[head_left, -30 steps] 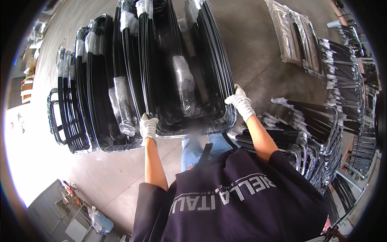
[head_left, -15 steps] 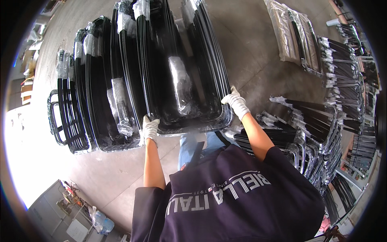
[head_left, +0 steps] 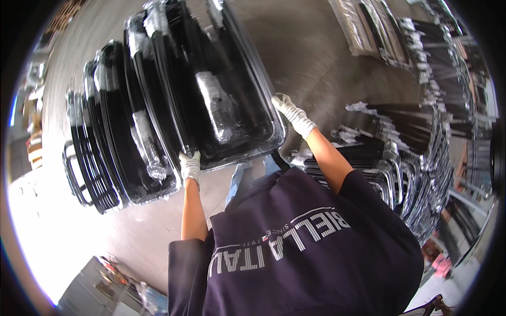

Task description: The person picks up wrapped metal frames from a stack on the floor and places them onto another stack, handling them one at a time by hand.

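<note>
A bundle of black U-shaped metal frames (head_left: 243, 155), nested together and partly wrapped in clear plastic film, stands in front of me with its rounded end toward my body. My right hand (head_left: 293, 115), in a white knit glove, is closed on the bundle's right side just above the rounded corner. At the near left corner my left hand (head_left: 190, 166), gloved the same way, grips the bundle; its fingertips are partly hidden. A crumpled plastic wrapping (head_left: 215, 100) shows inside the bundle. Directly left stands a row of similar wrapped frames (head_left: 113, 121), close against the held bundle.
More wrapped black frames (head_left: 392, 168) are stacked to my right, close to my right forearm. Further off lie long brown plastic-covered packages (head_left: 358, 29) on the concrete floor (head_left: 311, 58). A grey cabinet (head_left: 84, 289) with odds and ends stands at the lower left.
Both hands and the held bundle have shifted left in view, and the bundle looks more tilted. The whole view has turned somewhat too. My grip stays on the same two corners.
</note>
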The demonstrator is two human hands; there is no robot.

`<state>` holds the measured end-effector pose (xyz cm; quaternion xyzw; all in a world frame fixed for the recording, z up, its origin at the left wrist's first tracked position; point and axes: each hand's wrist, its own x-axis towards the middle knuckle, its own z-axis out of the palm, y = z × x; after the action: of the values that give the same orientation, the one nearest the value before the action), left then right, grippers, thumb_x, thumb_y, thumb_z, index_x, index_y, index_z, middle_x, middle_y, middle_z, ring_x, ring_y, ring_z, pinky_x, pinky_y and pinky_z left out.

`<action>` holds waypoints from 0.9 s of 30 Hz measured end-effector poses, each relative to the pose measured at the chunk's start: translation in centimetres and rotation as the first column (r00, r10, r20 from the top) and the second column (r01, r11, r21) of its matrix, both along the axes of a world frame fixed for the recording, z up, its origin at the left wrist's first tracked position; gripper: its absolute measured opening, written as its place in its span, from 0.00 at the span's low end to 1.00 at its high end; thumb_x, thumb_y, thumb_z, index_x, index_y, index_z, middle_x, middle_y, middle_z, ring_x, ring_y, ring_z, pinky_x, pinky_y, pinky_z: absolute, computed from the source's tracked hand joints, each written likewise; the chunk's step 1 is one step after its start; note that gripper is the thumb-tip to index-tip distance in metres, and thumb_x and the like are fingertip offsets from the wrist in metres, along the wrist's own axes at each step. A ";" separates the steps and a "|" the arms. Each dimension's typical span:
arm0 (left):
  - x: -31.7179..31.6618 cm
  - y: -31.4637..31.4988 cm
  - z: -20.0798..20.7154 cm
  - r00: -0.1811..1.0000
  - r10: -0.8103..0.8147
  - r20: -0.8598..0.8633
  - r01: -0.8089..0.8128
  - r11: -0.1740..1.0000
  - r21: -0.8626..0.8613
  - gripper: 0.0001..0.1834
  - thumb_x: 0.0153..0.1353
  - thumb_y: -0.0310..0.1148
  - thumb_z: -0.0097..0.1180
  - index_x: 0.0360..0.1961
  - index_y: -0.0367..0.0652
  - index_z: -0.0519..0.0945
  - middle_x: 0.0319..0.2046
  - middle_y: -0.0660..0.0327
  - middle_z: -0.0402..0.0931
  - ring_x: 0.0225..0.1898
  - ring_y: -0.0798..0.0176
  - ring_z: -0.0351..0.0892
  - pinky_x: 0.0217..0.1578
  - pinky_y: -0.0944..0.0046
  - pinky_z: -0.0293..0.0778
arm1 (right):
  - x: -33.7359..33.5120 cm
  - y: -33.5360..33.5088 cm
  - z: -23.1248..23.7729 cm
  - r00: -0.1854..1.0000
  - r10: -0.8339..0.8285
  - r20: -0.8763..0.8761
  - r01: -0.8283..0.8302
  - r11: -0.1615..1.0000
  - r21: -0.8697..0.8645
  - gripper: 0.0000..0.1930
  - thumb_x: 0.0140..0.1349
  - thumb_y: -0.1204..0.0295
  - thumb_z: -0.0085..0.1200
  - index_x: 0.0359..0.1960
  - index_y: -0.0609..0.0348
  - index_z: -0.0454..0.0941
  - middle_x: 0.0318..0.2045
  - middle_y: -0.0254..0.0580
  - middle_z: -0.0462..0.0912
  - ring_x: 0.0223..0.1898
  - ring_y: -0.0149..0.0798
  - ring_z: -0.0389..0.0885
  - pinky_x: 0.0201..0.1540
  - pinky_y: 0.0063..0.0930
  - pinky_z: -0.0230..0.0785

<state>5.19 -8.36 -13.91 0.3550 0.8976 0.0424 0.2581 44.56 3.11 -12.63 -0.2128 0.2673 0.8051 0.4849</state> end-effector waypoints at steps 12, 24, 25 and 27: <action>9.0 -1.8 6.5 0.713 -0.685 0.150 0.689 0.724 0.027 0.23 0.65 0.49 0.35 0.54 0.50 0.69 0.53 0.54 0.68 0.55 0.54 0.65 0.56 0.53 0.57 | 2.6 -10.2 0.0 0.640 0.090 0.763 -0.003 0.993 -0.114 0.26 0.56 0.50 0.52 0.48 0.57 0.72 0.43 0.46 0.77 0.42 0.41 0.76 0.45 0.34 0.67; 15.7 -1.1 11.8 0.629 -0.715 0.304 0.631 0.699 0.337 0.17 0.62 0.37 0.49 0.51 0.44 0.72 0.45 0.55 0.76 0.47 0.62 0.74 0.50 0.67 0.66 | -3.9 -11.6 10.2 -0.311 -0.578 0.755 -0.854 0.519 0.045 0.10 0.54 0.64 0.53 0.36 0.52 0.77 0.29 0.39 0.80 0.35 0.43 0.78 0.59 0.45 0.54; 14.1 -1.5 11.2 0.627 -0.707 0.328 0.545 0.698 0.464 0.17 0.62 0.36 0.49 0.52 0.44 0.72 0.46 0.57 0.75 0.48 0.64 0.73 0.51 0.67 0.65 | -3.8 -11.6 11.3 -0.303 -0.437 0.847 -0.932 0.321 -0.168 0.10 0.54 0.63 0.53 0.36 0.51 0.77 0.29 0.39 0.81 0.35 0.42 0.78 0.61 0.46 0.52; 12.9 -3.0 13.3 0.637 -0.575 0.513 0.307 0.800 0.516 0.18 0.63 0.35 0.49 0.53 0.40 0.71 0.46 0.62 0.75 0.47 0.71 0.71 0.50 0.72 0.64 | -3.5 -12.7 13.1 -0.235 -0.495 0.837 -0.853 0.518 0.066 0.09 0.55 0.63 0.53 0.35 0.50 0.79 0.29 0.39 0.81 0.35 0.42 0.78 0.57 0.40 0.59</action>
<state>18.07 -11.33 -0.65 0.5732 0.6072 0.2704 0.4792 41.08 -9.59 0.47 -0.5417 -0.6548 0.4045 0.3379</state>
